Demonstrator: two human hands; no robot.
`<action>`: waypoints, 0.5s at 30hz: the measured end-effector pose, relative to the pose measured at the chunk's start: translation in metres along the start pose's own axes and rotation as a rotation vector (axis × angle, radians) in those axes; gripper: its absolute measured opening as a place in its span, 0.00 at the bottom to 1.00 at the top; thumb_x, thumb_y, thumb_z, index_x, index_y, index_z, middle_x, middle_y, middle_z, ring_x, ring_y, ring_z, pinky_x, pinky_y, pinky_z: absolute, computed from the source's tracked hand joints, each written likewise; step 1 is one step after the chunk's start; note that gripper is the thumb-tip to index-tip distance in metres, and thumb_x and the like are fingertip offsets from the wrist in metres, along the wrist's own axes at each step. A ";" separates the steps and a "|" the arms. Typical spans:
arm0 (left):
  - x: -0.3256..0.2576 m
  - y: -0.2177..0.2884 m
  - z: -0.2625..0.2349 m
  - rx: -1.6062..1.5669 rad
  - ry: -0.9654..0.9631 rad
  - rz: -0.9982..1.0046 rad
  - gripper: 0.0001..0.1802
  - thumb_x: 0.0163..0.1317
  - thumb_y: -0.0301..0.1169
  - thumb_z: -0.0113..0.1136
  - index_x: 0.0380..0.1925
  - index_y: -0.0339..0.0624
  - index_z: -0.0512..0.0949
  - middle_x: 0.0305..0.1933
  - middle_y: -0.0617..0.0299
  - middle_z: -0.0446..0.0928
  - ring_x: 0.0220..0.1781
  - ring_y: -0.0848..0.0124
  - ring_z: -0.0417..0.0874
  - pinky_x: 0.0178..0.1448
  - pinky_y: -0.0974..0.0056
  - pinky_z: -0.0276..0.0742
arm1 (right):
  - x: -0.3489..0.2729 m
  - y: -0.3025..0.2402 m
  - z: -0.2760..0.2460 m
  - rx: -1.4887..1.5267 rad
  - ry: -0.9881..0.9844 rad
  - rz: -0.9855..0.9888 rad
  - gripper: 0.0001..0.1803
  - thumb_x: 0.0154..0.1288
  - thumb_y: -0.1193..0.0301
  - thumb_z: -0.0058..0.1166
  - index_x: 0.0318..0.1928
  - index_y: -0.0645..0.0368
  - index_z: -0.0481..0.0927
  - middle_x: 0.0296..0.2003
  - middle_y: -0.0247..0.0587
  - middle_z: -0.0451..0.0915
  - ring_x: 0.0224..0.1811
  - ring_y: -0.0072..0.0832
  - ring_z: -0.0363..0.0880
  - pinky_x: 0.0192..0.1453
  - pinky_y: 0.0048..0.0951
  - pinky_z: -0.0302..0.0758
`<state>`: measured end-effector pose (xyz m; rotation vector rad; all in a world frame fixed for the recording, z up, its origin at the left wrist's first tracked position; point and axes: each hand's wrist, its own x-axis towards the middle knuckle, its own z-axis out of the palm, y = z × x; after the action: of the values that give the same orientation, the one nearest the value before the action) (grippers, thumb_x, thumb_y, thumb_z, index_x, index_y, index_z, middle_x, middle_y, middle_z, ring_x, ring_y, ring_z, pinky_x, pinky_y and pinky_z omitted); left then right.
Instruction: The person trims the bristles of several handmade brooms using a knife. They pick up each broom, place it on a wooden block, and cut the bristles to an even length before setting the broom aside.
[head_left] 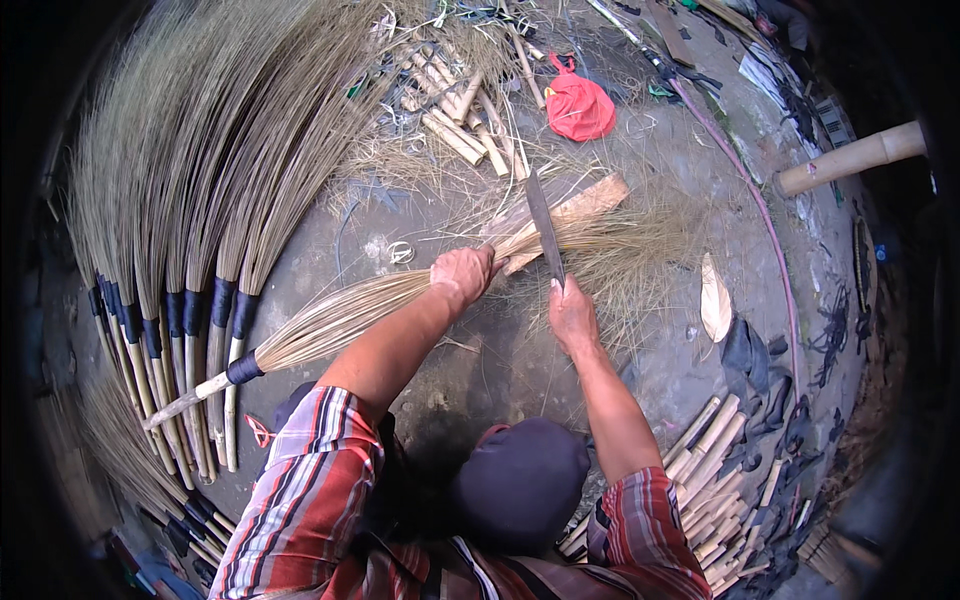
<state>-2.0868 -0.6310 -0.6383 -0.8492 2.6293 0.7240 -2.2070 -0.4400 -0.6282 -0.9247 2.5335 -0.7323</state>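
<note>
My left hand is closed round the bristles of a broom. Its bamboo handle, bound with dark tape, points down to the left. The bristle ends lie across a wooden board and fan out to the right. In my right hand is a long dark-bladed knife, its tip pointing away from me. The blade crosses over the bristles at the board, just right of my left hand; whether it touches them I cannot tell.
Several brooms lie at the left, dark bindings toward me. Bamboo pieces and a red bag lie at the far side. More bamboo sticks are heaped at the near right. A thick bamboo pole juts in from the right.
</note>
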 end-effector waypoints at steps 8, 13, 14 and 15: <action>0.001 0.001 0.001 -0.003 -0.014 -0.034 0.30 0.77 0.60 0.45 0.50 0.45 0.79 0.41 0.41 0.86 0.46 0.42 0.89 0.48 0.42 0.83 | -0.004 -0.011 -0.003 0.238 0.156 0.095 0.15 0.79 0.60 0.48 0.45 0.61 0.74 0.27 0.57 0.82 0.30 0.56 0.85 0.34 0.54 0.77; 0.002 0.000 0.003 -0.027 0.006 -0.016 0.30 0.77 0.60 0.43 0.49 0.42 0.77 0.39 0.40 0.86 0.45 0.40 0.88 0.48 0.41 0.83 | -0.002 -0.010 -0.010 0.117 -0.152 0.255 0.13 0.80 0.62 0.46 0.44 0.60 0.74 0.22 0.50 0.79 0.24 0.41 0.86 0.23 0.45 0.76; 0.003 0.000 0.002 -0.029 -0.017 -0.012 0.30 0.77 0.60 0.44 0.49 0.42 0.77 0.39 0.39 0.86 0.45 0.40 0.88 0.49 0.40 0.82 | -0.001 -0.007 -0.011 0.150 -0.120 0.265 0.14 0.80 0.62 0.47 0.43 0.60 0.74 0.21 0.48 0.78 0.22 0.39 0.84 0.21 0.43 0.74; 0.003 0.000 0.003 -0.019 0.002 -0.002 0.30 0.77 0.60 0.44 0.49 0.43 0.78 0.40 0.40 0.86 0.46 0.41 0.88 0.49 0.41 0.83 | -0.002 -0.005 -0.011 0.180 -0.008 0.133 0.14 0.80 0.62 0.47 0.43 0.61 0.75 0.21 0.49 0.78 0.22 0.43 0.84 0.23 0.45 0.75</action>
<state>-2.0890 -0.6304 -0.6417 -0.8587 2.6268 0.7488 -2.2082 -0.4382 -0.6157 -0.6912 2.4459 -0.8949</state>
